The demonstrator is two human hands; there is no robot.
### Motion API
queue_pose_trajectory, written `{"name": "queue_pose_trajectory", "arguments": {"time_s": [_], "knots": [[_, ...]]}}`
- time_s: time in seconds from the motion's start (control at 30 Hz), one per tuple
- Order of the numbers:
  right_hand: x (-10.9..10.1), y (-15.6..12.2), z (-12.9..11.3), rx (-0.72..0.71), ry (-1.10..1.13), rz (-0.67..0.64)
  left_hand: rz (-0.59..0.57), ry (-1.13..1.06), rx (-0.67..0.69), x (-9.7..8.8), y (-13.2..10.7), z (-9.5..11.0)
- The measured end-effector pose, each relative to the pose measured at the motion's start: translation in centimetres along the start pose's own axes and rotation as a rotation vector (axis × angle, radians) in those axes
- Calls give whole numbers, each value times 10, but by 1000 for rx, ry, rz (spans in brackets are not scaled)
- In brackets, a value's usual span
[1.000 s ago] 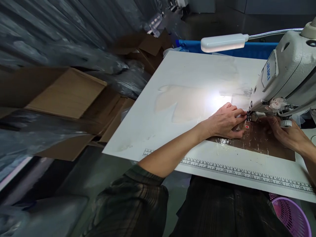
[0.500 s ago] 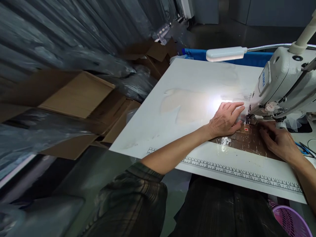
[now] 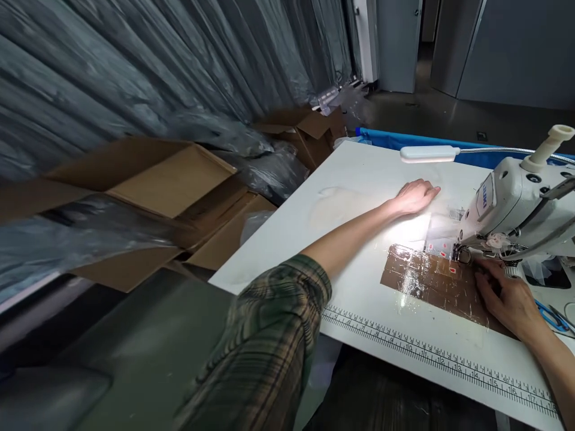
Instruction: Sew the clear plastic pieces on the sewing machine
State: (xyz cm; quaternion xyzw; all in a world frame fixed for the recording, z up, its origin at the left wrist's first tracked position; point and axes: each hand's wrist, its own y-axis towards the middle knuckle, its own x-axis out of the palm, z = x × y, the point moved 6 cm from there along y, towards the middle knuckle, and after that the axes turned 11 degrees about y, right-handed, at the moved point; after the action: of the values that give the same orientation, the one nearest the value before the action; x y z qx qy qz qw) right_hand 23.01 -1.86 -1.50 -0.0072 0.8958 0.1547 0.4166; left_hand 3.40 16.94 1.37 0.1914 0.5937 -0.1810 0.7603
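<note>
Over on the white table (image 3: 359, 179), the left hand (image 3: 415, 196) is stretched way out, lying palm down on the bare tabletop with its fingers straight and loosely spread, gripping nothing. It sits right under the little white lamp (image 3: 429, 154), just past the far edge of the clear plastic sheet (image 3: 438, 233).

That sheet lies flat on the table, partly over a brown patch (image 3: 426, 287), and runs under the needle end of the sewing machine (image 3: 516, 203). A few tiny tags with red marks (image 3: 451, 270) sit on the plastic close to the needle.

The right hand (image 3: 507, 296) is down on the plastic over the brown patch, just beside the needle, fingers (image 3: 483, 276) laid flat and close together, pressing on it rather than pinching it.

A printed ruler (image 3: 431, 353) runs along the near table edge, and blue scissors (image 3: 550, 314) lie just right of that hand. Open cardboard boxes (image 3: 171, 179) are stacked off to the left.
</note>
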Motion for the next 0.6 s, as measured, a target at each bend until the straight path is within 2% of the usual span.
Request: {"name": "queue_pose_trajectory", "arguments": {"time_s": [0.07,0.17,0.4,0.6], "knots": [[1,0,2,-6,4,23,-9,-2,-35,-1,10,-10],[2,-1,4,-26,9,37,-48,-35,-16,-1,13,-18],[5,-3,7,-71,-16,55,106,-1,17,-16,-18,-23],[10,-4,10,-80,-68,59,85,-59,-219,-14,-45,-38]]}}
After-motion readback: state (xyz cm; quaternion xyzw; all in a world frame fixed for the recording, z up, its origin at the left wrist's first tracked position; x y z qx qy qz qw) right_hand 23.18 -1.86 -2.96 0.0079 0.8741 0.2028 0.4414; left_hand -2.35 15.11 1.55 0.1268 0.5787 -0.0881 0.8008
